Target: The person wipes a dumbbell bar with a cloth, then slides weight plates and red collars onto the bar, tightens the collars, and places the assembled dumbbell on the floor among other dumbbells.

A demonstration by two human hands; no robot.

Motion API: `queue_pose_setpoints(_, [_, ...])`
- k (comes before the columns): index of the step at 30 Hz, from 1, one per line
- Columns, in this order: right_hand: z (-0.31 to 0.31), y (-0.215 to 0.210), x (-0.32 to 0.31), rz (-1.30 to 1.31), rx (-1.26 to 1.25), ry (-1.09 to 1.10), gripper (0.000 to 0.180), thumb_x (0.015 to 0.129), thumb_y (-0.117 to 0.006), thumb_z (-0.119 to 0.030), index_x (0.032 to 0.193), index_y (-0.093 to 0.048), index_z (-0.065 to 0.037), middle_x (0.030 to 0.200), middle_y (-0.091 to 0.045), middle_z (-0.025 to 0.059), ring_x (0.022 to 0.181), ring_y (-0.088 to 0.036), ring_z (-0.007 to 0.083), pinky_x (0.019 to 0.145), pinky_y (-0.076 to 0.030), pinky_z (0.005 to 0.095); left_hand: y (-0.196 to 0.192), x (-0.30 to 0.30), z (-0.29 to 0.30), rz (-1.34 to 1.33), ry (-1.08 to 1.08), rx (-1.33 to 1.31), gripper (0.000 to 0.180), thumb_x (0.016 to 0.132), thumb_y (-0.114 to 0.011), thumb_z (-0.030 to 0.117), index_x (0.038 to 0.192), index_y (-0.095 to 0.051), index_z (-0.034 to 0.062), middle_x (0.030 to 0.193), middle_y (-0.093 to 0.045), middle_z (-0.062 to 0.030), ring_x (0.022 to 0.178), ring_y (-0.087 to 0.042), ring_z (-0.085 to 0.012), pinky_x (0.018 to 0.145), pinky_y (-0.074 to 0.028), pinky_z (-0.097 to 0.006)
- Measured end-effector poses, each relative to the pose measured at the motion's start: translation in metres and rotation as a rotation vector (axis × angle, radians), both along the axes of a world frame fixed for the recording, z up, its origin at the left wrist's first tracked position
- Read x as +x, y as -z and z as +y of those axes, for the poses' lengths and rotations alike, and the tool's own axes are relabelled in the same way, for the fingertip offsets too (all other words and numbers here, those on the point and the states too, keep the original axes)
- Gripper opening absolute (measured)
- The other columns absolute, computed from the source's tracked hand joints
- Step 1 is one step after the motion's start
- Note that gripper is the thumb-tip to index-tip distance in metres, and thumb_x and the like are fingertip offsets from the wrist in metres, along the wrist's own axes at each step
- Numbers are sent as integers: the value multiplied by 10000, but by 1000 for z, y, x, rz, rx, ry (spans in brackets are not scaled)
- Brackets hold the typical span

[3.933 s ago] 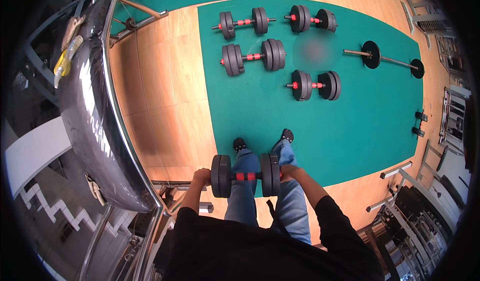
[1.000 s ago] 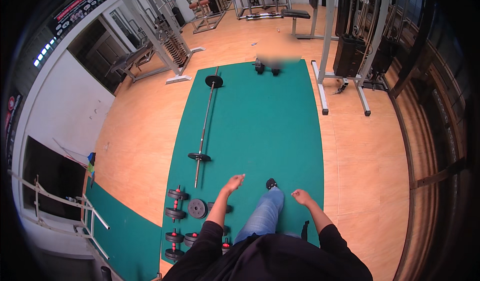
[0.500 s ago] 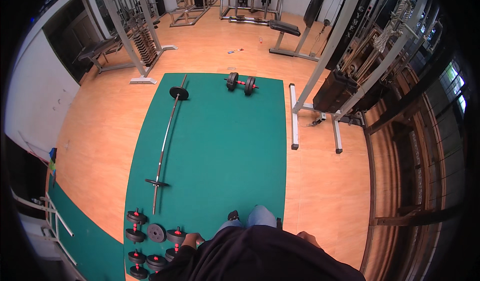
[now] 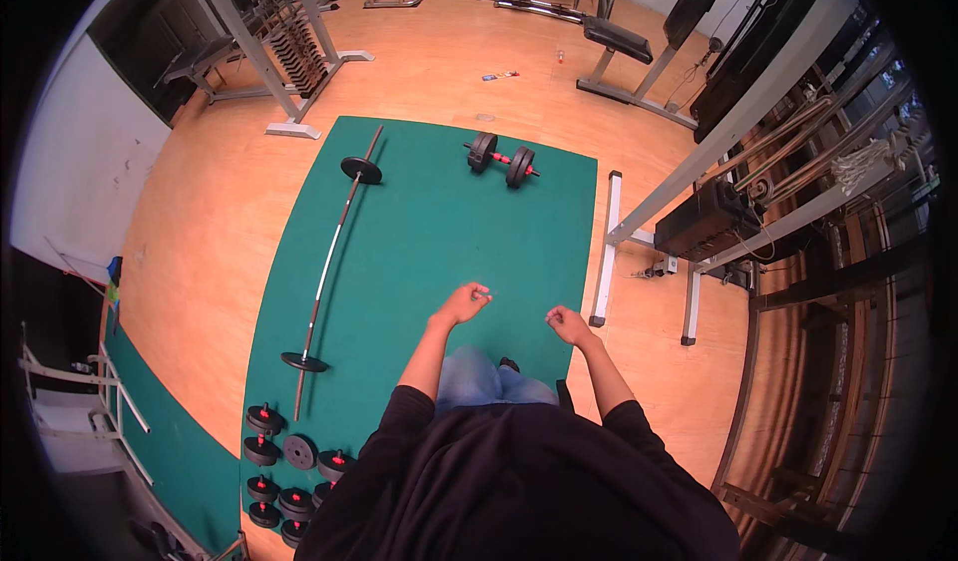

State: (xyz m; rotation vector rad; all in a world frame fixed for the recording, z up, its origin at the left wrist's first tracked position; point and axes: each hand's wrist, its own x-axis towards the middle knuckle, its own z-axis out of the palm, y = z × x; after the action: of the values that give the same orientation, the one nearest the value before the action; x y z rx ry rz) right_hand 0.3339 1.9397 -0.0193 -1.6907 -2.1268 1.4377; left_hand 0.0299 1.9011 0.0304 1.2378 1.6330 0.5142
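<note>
While both hands' fingers curl loosely, empty, green rubbery mat lies below.

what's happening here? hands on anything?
No. The person stands on a green mat in a gym, both hands empty: left hand and right hand are raised in front, fingers loosely curled. A dumbbell lies ahead, a barbell to the left, more dumbbells at lower left.

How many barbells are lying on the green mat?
1. The barbell lies along the mat's left side, a plate at each end. A dumbbell sits at the far end; more cluster bottom left, partly hidden.
</note>
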Motion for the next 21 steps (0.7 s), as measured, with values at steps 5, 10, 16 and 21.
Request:
queue_pose_setpoints(5, [37, 41, 17, -270, -276, -140, 376, 788, -609, -364, 995, -592, -51, 964, -649, 148, 929, -611, 295, 809, -478, 380, 88, -65, -72, 221, -189, -436, 444, 792, -607, 371, 1099, -610, 51, 1107, -625, -170, 1048, -588, -310, 896, -459, -380])
queue_pose_setpoints(10, [53, 56, 62, -535, -465, -348, 404, 819, -548, -384, 1052, -656, -72, 1091, -632, 158, 1036, -589, 320, 863, -472, 402, 39, -107, -128, 327, 202, -1118, 435, 802, -587, 456, 1012, -650, 81, 952, -675, -46, 881, -638, -207, 811, -485, -371])
queue_pose_setpoints(16, [126, 10, 49, -545, -645, -124, 441, 806, -597, -453, 1031, -668, -80, 1069, -650, 118, 1037, -601, 288, 838, -482, 390, -24, -144, -27, 328, -245, -757, 285, 804, -599, 290, 966, -682, 70, 944, -667, -112, 883, -633, -243, 761, -481, -390])
queue_pose_setpoints(21, [267, 26, -36, -365, -256, 68, 316, 809, -626, -308, 951, -624, -26, 834, -657, 135, 820, -633, 257, 744, -499, 356, 88, -226, 203, 396, -17, -626, 451, 808, -616, 310, 1188, -557, 73, 1197, -576, -170, 1141, -523, -323, 966, -425, -400])
